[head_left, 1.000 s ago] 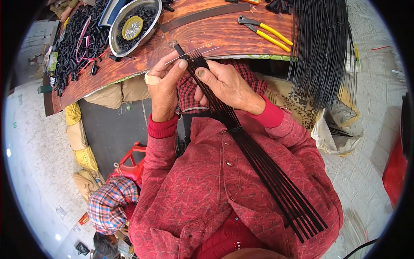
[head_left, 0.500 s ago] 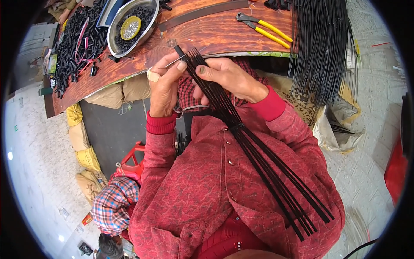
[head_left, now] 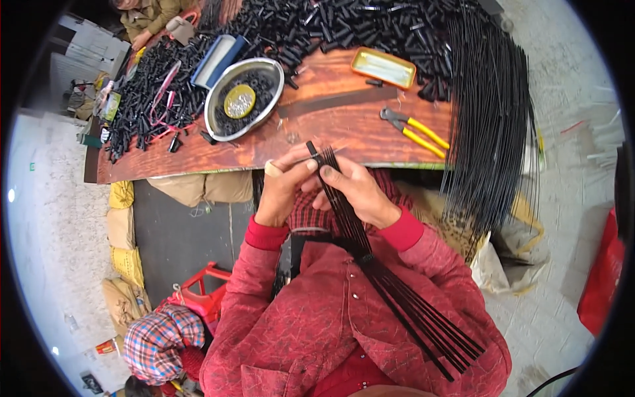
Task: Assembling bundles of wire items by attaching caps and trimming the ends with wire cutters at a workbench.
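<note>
currently, the left hand (head_left: 284, 188) is closed in a pinch, thumb against fingers, at the upper end of a bundle of slim black rods (head_left: 348, 225), and one of its fingers wears a pale wrap (head_left: 272, 169). the right hand (head_left: 362, 193) grips the same bundle just beside it, thumb laid on the front and fingers curled behind. the bundle slants across the person's lap, drawn together at a dark band (head_left: 364, 258) and fanning out below over the red jacket (head_left: 297, 298). its top overlaps the near edge of the table (head_left: 331, 132) in this view; whether they touch, i cannot tell.

pincers (head_left: 417, 132) with yellow handles lie by that near edge, toward the right end, dark head pointing up and left. a flat dark strip (head_left: 338, 100) lies farther in, with an open yellow tray (head_left: 388, 55) beyond it, next to a heap of short black tubes (head_left: 311, 20) along the far side. left of the strip, a metal bowl (head_left: 281, 83) holds small black parts and a yellow dish (head_left: 227, 106) of tiny silvery pieces. long black rods (head_left: 489, 132) hang over the table's right end.
</note>
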`<state>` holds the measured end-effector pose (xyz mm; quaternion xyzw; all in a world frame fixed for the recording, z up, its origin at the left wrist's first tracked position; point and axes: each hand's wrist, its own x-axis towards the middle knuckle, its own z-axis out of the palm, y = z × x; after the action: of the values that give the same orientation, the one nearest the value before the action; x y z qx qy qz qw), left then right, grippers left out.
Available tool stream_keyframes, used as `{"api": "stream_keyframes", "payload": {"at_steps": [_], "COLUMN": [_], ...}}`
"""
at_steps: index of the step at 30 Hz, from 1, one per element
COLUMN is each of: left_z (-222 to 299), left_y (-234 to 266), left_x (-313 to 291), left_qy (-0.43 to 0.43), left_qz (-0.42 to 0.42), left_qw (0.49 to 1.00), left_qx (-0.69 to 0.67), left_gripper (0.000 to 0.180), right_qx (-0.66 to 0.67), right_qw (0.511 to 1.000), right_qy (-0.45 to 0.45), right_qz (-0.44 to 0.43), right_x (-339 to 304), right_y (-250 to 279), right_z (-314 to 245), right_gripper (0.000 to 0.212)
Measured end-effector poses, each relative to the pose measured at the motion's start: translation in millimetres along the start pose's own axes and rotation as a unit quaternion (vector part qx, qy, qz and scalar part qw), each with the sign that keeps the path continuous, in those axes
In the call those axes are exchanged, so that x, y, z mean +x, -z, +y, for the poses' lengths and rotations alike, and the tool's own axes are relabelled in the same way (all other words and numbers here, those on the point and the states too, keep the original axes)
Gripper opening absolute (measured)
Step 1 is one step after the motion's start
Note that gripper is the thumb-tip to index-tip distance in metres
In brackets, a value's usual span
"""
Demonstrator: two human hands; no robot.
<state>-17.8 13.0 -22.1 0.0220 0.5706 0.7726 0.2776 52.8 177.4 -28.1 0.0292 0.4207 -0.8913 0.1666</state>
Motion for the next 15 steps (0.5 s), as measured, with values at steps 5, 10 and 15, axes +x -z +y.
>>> {"api": "stream_keyframes", "payload": {"at_steps": [5, 10, 15], "left_z": [14.3, 54.1, 99.4], "left_y": [0.2, 5.4, 8.2], "left_x": [13.0, 55.8, 174.1], "left_qy": [0.025, 0.062, -0.312], "left_qz": [-0.05, -0.18, -0.09], "left_qw": [0.998, 0.955, 0.75], "left_qx": [0.017, 0.228, 0.576], "left_gripper": [0.03, 0.034, 0.026], "right_qx": [0.009, 0.045, 0.048], "right_qw": [0.999, 0.996, 0.994], "right_qy": [-0.001, 0.009, 0.027], "right_qz": [0.032, 0.081, 0.098], "right_x": [4.9, 12.8, 12.7], "right_y": [5.4, 25.4, 33.6], "right_z": [-2.4, -0.9, -5.5], "right_gripper": [0.041, 0.037, 0.031]}}
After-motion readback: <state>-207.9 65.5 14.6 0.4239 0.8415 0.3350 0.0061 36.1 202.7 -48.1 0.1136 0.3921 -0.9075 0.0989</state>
